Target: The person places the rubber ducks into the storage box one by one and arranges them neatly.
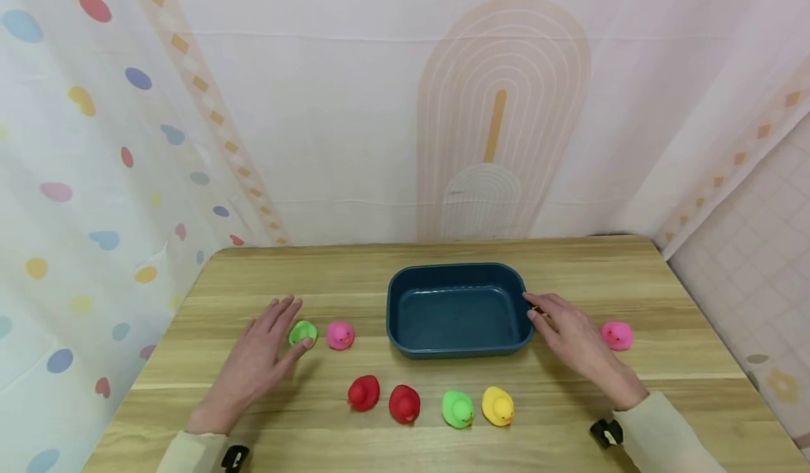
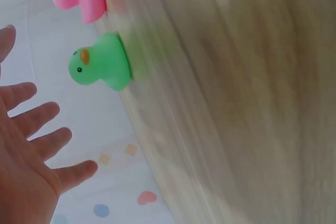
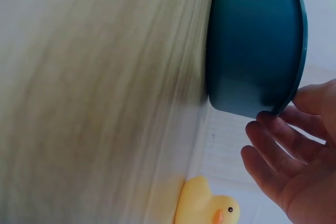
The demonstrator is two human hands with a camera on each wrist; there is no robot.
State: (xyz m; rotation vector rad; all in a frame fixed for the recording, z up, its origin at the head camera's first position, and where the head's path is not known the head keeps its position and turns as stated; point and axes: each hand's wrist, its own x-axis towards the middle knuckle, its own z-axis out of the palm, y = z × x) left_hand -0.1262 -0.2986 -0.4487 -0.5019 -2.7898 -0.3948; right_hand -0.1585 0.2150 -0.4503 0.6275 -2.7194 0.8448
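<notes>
My left hand (image 1: 259,357) is spread flat in the air beside a green rubber duck (image 1: 302,332), with nothing in it. In the left wrist view the splayed fingers (image 2: 42,119) stand apart from that duck, which sits upright. A pink rubber duck (image 1: 340,334) is just to its right. My right hand (image 1: 572,336) reaches the right end of a dark blue-green plastic basin (image 1: 460,353), its thumb and fingertips touching the rim. In the right wrist view, a yellow rubber duck (image 3: 199,203) sits below these fingers; the hand mostly covers that spot in the head view.
Nearer me stand two red ducks, one left (image 1: 363,393) and one right (image 1: 404,404), then a green duck (image 1: 458,408) and a yellow duck (image 1: 498,406). Another pink duck (image 1: 616,335) is right of my right hand. A patterned curtain (image 1: 348,143) hangs behind the wooden table (image 1: 304,269).
</notes>
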